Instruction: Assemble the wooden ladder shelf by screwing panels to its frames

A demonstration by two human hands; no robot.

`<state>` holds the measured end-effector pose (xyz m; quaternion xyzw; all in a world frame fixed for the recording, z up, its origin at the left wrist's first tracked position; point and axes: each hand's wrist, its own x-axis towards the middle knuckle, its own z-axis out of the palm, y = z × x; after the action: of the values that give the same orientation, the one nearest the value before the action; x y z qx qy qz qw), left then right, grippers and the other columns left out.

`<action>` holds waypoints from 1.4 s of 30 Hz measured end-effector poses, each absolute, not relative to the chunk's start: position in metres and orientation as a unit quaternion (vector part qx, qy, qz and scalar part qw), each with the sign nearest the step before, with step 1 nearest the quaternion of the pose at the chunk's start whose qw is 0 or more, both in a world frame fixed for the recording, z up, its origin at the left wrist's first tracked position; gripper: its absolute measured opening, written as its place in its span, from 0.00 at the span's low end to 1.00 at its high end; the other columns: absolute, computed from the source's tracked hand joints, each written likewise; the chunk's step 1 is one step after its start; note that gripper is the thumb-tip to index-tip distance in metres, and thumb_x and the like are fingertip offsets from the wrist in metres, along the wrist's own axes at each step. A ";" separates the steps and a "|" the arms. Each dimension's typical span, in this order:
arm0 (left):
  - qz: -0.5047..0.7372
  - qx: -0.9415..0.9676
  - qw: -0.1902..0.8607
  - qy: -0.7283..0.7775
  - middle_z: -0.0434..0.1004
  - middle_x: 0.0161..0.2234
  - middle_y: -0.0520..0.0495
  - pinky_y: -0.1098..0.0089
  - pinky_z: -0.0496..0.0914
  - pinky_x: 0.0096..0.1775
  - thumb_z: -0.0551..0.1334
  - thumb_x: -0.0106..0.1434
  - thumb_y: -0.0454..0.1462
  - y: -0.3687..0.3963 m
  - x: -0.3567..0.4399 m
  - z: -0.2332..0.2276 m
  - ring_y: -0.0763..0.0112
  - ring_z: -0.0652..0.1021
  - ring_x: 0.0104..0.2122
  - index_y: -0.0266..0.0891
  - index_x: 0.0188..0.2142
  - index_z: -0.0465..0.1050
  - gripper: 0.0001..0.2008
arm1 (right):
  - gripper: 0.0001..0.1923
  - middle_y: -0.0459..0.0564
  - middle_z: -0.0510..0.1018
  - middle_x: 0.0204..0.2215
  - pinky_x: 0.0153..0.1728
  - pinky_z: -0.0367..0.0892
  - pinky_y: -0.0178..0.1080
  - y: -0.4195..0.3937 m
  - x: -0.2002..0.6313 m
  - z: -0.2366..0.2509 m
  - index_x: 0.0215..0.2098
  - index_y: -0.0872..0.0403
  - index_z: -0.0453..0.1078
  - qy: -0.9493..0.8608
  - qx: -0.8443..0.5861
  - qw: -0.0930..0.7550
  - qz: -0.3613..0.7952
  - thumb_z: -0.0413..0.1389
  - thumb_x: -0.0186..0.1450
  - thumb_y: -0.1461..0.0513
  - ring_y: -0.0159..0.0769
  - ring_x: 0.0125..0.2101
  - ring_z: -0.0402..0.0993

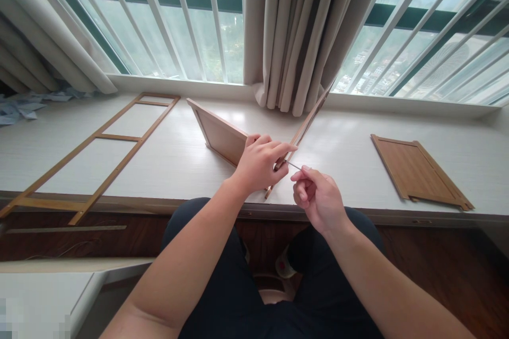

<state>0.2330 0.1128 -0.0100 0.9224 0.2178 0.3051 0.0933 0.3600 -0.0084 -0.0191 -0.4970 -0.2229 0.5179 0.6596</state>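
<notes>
We see the left hand gripping the wooden strip on the tabletop, just right of the wooden panel. Right hand pinches a thin metal tool touching the strip.

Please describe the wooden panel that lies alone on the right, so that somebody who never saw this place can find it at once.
Start from the white window ledge below the barred window. Right of the curtain, past both hands, a brown wooden panel lies flat near the front edge. Unlike the open ladder-like frame on the left, it is solid and untouched.
</notes>
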 end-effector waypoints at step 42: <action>0.306 0.923 0.089 0.216 0.84 0.39 0.52 0.55 0.57 0.55 0.61 0.64 0.35 0.114 0.234 -0.011 0.62 0.74 0.39 0.47 0.52 0.77 0.17 | 0.11 0.50 0.84 0.32 0.34 0.68 0.35 -0.014 0.407 -0.042 0.47 0.55 0.77 -0.706 -0.580 0.391 -0.115 0.52 0.77 0.62 0.34 0.29 0.79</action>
<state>0.2336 0.1140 -0.0110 0.9230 0.2161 0.3058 0.0890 0.4070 -0.0138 -0.0417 -0.5797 -0.7057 -0.1147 0.3908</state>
